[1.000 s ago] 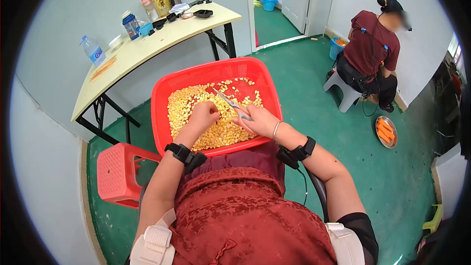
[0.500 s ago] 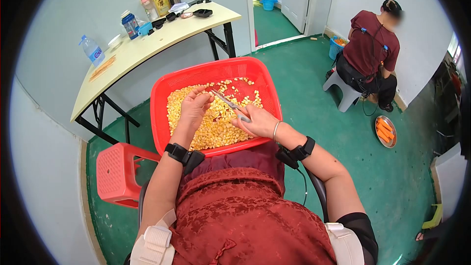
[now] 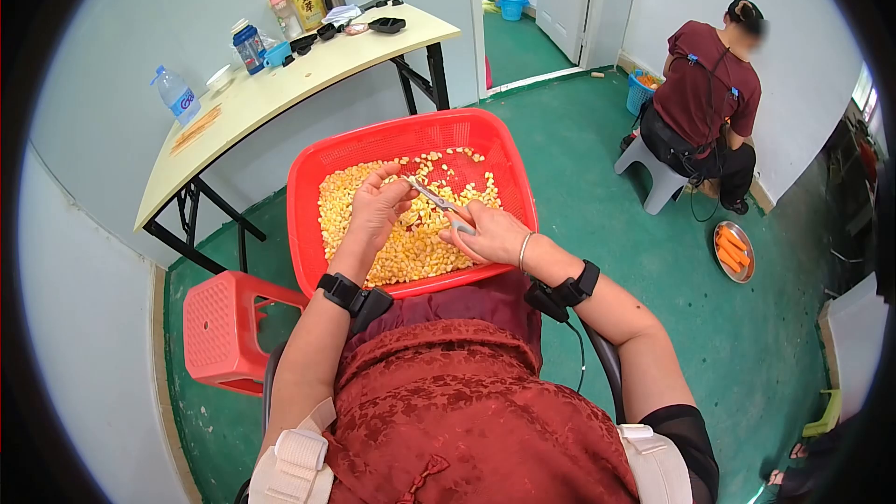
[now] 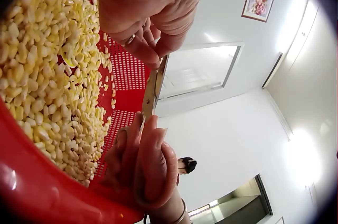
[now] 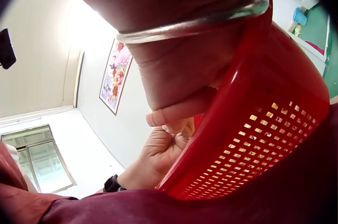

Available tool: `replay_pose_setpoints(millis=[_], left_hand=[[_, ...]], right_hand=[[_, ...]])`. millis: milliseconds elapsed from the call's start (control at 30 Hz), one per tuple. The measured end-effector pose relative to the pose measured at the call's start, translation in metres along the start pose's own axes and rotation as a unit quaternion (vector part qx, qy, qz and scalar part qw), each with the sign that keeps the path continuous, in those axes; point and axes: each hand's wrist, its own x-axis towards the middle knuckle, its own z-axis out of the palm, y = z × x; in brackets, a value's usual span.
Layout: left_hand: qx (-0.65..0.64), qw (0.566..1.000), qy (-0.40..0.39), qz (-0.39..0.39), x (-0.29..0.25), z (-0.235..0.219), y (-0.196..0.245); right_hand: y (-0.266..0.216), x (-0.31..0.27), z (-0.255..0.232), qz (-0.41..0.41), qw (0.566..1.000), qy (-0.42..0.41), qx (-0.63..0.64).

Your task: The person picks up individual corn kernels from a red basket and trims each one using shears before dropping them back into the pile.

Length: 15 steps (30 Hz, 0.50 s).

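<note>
A red perforated plastic basket (image 3: 297, 215) on the lap holds a thick layer of yellow corn kernels (image 3: 411, 257). My right hand (image 3: 497, 231) grips scissors (image 3: 434, 196) by the handles, with the blades pointing forward and left over the basket. Thumb and fingertips of my left hand (image 3: 371, 213) come together at the blade tips, pinching a small pale piece like a corn kernel. In the left wrist view, the left hand (image 4: 153, 12) hangs above the kernels (image 4: 47, 71). The right wrist view has the right hand (image 5: 179, 84) beside the basket's rim, the scissors hidden.
At the left stands a table (image 3: 308, 65) with bottles, a cup and black items. A red stool (image 3: 219, 322) is beside the left leg. Another person (image 3: 709, 103) sits on a grey stool at the right, near a metal bowl of carrots (image 3: 735, 250).
My left hand has risen from over the kernels and moved forward and left, then its fingertips came to the scissor tips. The right hand has stayed nearly in place. Feet appeared at the lower right.
</note>
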Motion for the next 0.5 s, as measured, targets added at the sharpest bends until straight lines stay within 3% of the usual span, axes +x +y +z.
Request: replay_pose_setpoints(millis=[500], left_hand=[[-0.007,1.0,-0.003,0.001,0.0031,-0.0055,-0.0041]], right_hand=[[0.0082,0.005,0.0039,-0.025,1.0,0.014,0.0]])
